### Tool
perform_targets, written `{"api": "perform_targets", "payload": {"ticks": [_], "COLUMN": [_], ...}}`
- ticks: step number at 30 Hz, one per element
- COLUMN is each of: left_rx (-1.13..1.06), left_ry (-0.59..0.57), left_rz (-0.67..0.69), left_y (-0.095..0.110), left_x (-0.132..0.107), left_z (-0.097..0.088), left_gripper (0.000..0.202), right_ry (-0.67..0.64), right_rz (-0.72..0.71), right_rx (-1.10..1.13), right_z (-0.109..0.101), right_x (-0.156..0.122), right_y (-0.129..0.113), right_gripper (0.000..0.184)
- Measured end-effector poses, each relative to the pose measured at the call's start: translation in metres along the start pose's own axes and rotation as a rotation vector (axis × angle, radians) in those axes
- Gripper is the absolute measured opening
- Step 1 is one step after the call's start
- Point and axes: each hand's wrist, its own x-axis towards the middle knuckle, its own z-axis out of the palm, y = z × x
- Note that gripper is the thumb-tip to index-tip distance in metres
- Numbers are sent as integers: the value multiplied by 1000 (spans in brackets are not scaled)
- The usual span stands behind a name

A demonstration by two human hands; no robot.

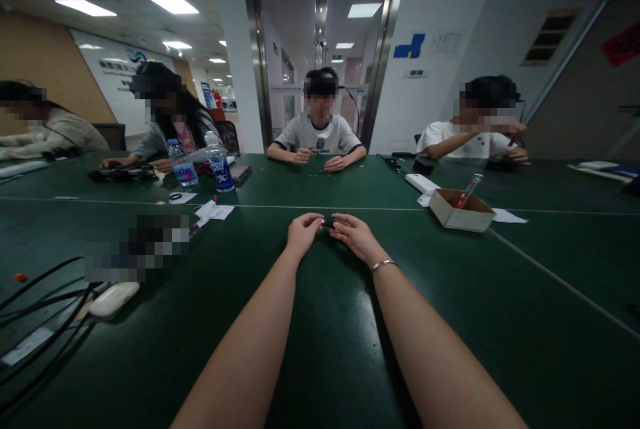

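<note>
Both my arms reach forward over the dark green table (330, 322). Between my fingertips is a small black object (329, 222) with a lighter, shiny end on its left side; it is too small to tell its kind. My left hand (303, 234) pinches the light end. The fingers of my right hand (356, 236) close on the dark end, and a metal bracelet (383, 265) circles that wrist. My fingers cover part of the object.
A box (463, 210) with a red-and-clear tube stands at the right. Two bottles, one blue-labelled (220, 166), stand back left. Black cables (45, 296) and a white rounded object (114, 299) lie at the left. Several people sit around the table.
</note>
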Motion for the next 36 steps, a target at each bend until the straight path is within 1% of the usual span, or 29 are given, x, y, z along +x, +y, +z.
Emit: {"api": "perform_targets", "payload": {"ticks": [3,6,9,14,18,22,29,36], "left_rx": [-1,15,80,239,293,333,406,435], "left_ry": [-8,-8,-5,19,39,46,51,50], "left_rz": [5,-25,-30,-31,-70,-85,-73,-82], "left_y": [-2,-3,0,10,21,26,23,22], "left_x": [1,1,0,-5,-10,-13,-13,-12], "left_z": [0,-1,-1,-1,1,2,-1,-1], "left_gripper": [17,18,18,25,28,31,39,40], "right_ry": [9,7,6,-20,-19,-19,-44,-43], "right_rz": [-4,-7,-10,-12,-16,-16,-13,-6], "right_rx": [0,-3,-5,-9,-10,2,-20,-10], "right_z": [0,0,0,-1,-1,-1,-1,0], "right_x": [-1,-1,-1,-1,0,0,-1,-1], "right_y": [0,0,1,2,2,2,1,1], "right_gripper": [23,23,24,27,27,27,27,27]}}
